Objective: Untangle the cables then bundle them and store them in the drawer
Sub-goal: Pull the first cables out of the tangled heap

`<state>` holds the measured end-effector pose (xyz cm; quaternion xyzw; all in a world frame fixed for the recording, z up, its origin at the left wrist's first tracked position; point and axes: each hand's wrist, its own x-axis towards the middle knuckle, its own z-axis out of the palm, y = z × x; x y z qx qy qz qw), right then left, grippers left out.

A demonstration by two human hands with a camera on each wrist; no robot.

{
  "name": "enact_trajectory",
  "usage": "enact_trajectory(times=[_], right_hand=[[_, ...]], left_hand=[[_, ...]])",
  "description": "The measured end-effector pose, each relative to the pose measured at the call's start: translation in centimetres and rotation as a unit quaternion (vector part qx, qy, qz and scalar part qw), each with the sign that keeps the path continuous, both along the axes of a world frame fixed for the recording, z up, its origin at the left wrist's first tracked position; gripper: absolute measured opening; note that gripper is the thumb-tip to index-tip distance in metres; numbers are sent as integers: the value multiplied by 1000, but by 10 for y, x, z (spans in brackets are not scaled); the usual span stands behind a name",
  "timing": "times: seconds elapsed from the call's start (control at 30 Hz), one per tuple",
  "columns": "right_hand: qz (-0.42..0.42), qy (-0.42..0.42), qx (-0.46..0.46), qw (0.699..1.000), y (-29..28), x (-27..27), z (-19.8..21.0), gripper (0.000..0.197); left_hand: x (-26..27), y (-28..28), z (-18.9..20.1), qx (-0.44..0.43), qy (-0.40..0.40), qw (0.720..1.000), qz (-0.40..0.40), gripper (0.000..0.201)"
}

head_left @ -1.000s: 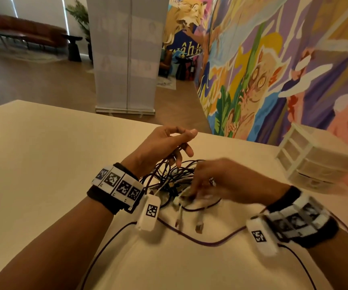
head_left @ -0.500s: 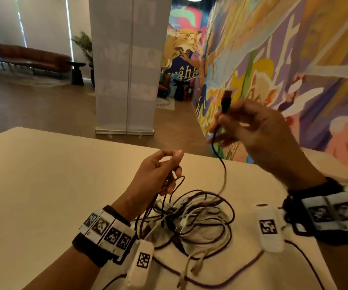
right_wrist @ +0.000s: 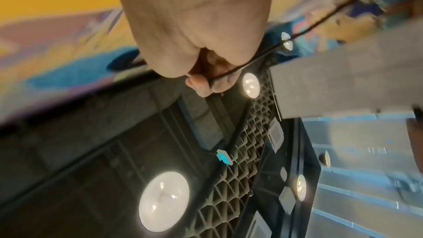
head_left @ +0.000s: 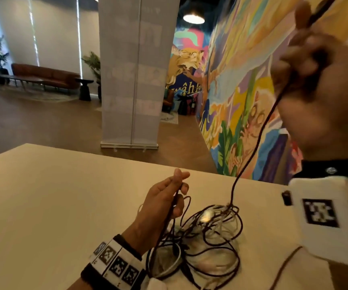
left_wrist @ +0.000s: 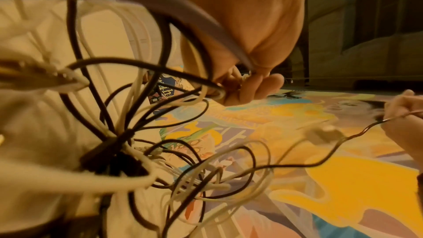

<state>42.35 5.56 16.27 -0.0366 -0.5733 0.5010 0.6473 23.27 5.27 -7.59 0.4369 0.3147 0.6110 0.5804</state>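
A tangle of black and white cables [head_left: 198,245] lies on the beige table [head_left: 53,206], seen close in the left wrist view as a knot of cables [left_wrist: 128,144]. My left hand [head_left: 168,197] is just above its left side and pinches a dark cable strand, fingers curled [left_wrist: 242,86]. My right hand [head_left: 315,80] is raised high at the upper right and grips a black cable [head_left: 254,147] near its plug end; the cable runs down taut into the tangle. The right wrist view shows the right hand's fingers [right_wrist: 206,82] closed round that black cable [right_wrist: 251,61]. The drawer is out of view.
The table's far edge [head_left: 106,155] runs across the middle of the head view, with a wood floor beyond. A white banner stand [head_left: 135,80] is behind it and a painted mural wall [head_left: 242,91] runs along the right. A thin dark wire [head_left: 283,266] trails from my right wrist device.
My right hand picked a black cable end out of the tangle and has lifted it high to the upper right, drawing the cable taut. My left hand stays pinching a strand by the pile.
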Motion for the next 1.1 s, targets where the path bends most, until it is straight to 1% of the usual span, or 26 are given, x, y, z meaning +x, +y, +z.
enact_trajectory(times=[0.03,0.07,0.1,0.17,0.2,0.27,0.33,0.47,0.6,0.7,0.77,0.83,0.9,0.93,0.97,1.03,1.1], right_hand=[[5,-14,-14,1000,2,-5,-3,31],[-8,-64,-37,997,4,-15,-16,27],[-33,-135,-66,988,7,-27,-39,25],[-77,-282,-116,949,9,-49,-102,33],[-82,-326,-135,932,9,-56,-133,36],[-89,-351,-178,915,9,-61,-173,39],[-117,-349,-198,908,10,-63,-190,37],[-136,-367,-161,906,8,-71,-196,36],[-138,-391,-146,898,11,-69,-199,36],[-130,-436,-158,876,8,-67,-197,48],[-130,-473,-150,858,4,-63,-199,56],[-138,-527,-106,832,-5,-62,-201,54],[-136,-587,-73,795,-8,-63,-198,47],[-138,-599,-71,785,-8,-63,-192,46],[-141,-590,-73,791,-5,-62,-183,44],[-160,-532,-80,828,3,-56,-161,43],[-146,-473,-82,865,5,-58,-148,42]], left_hand=[[-3,0,1,7,-7,1000,16,44],[-5,1,4,16,-10,999,37,44],[-7,1,6,23,-9,998,60,44],[-12,0,10,37,-2,995,97,44],[-14,-1,11,47,4,993,107,43],[-19,-1,12,69,5,990,120,42],[-22,0,11,80,3,988,131,42],[-24,-1,11,87,19,990,112,41],[-29,-1,14,88,63,991,81,38],[-31,-2,16,94,79,987,103,38],[-34,-1,17,105,58,984,132,39],[-40,3,20,97,19,983,153,43],[-49,11,19,61,-60,985,147,42],[-53,15,17,37,-116,983,140,37],[-57,20,16,13,-170,976,132,31],[-63,27,14,-12,-257,961,106,25],[-67,31,12,-6,-287,953,91,27]])
